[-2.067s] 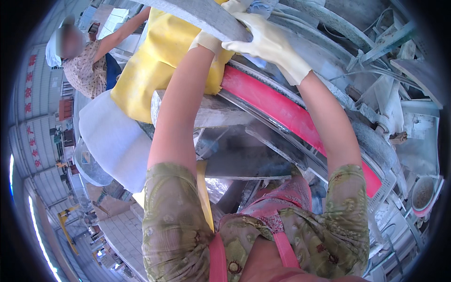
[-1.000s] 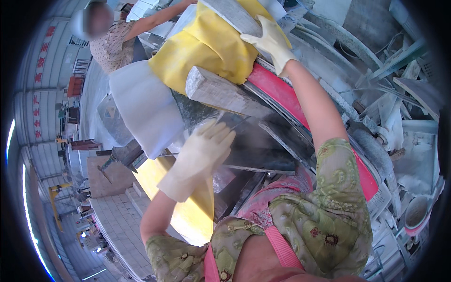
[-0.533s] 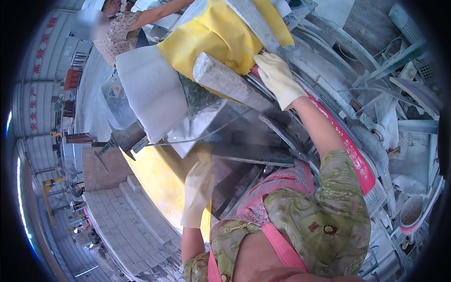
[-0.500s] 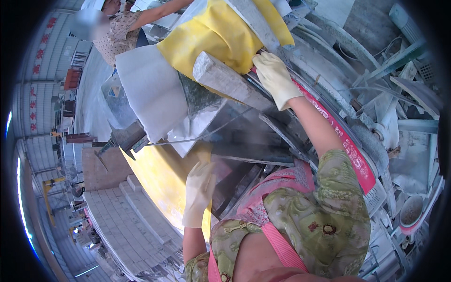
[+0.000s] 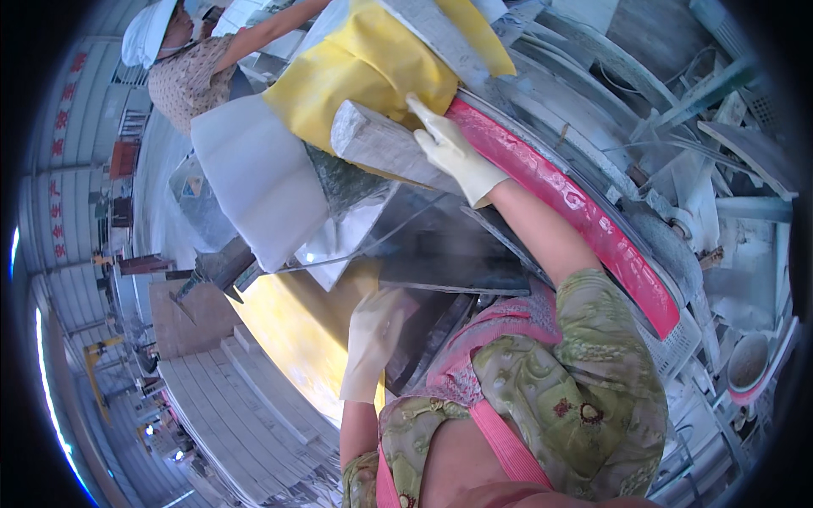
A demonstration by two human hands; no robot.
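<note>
Plainly, the right hand (image 5: 453, 154), in a cream glove, reaches into the middle of the scene, between a grey block (image 5: 373, 138) on its left and a pink strip (image 5: 563, 207) that curves away along its right. Its grip is spread, one finger stretched toward the edge of a yellow cloth (image 5: 360, 72) and another digit lying over the block's right-hand part; nothing appears to be closed inside it (whether the fingertips actually press on cloth or block, I cannot tell). The block slants with its blunt end up and to the left, just beside the near edge of the cloth. On the cloth, farther off, lies a grey bar (image 5: 428, 34). The left hand (image 5: 373, 334), gloved likewise, is near the wearer's body, in front of the right edge of a yellow panel (image 5: 288, 322); it is blurred, so how far its grip is open and whether it has hold of anything cannot be told. Left of the block, a white sheet (image 5: 250, 173) hangs beside the cloth. At the far left, a helmeted co-worker (image 5: 195, 89) stretches out an arm.
</note>
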